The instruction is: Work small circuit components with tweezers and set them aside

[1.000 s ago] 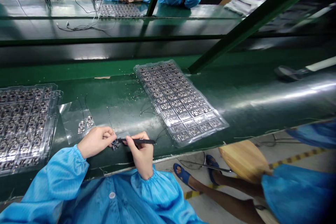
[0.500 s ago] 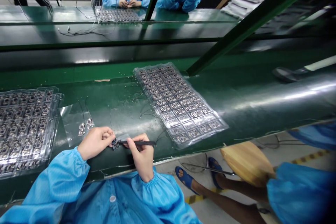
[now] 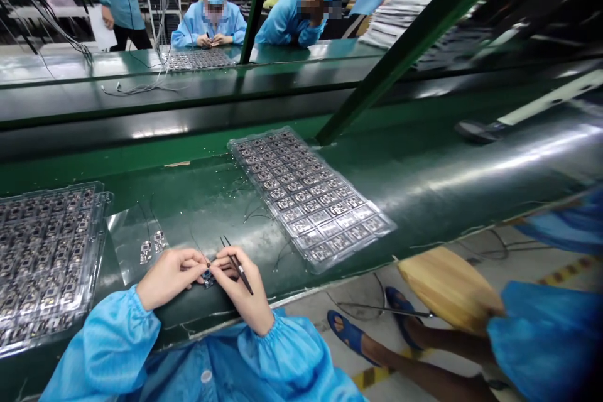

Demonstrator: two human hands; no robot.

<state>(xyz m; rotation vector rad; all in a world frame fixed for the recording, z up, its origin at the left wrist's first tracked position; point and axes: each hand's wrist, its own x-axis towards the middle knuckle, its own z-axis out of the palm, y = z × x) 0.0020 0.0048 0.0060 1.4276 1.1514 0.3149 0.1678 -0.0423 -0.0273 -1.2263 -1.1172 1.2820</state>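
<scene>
Close to the bench's near edge, my left hand [image 3: 167, 275] pinches a small circuit board [image 3: 208, 277] with a thin wire rising from it. My right hand [image 3: 247, 292] has black tweezers [image 3: 242, 273] lying across its fingers, tips pointing up and away. Its thumb and fingertips are also closed at the board's upper edge, meeting my left fingertips. What lies between the fingertips is too small to make out. Beyond my left hand, two small boards [image 3: 152, 246] with wires rest on a transparent sheet [image 3: 123, 232].
A transparent tray of boards [image 3: 311, 195] lies right of centre, with loose wires [image 3: 254, 217] beside it. Stacked trays [image 3: 51, 257] stand at left. A green post [image 3: 377, 88] slants across the bench. A person sits at right by a wooden stool [image 3: 447, 286]; others work opposite.
The tweezers have swung from pointing left at the board to lying back across my right hand. My right fingertips have come to the board. The view has tilted up.
</scene>
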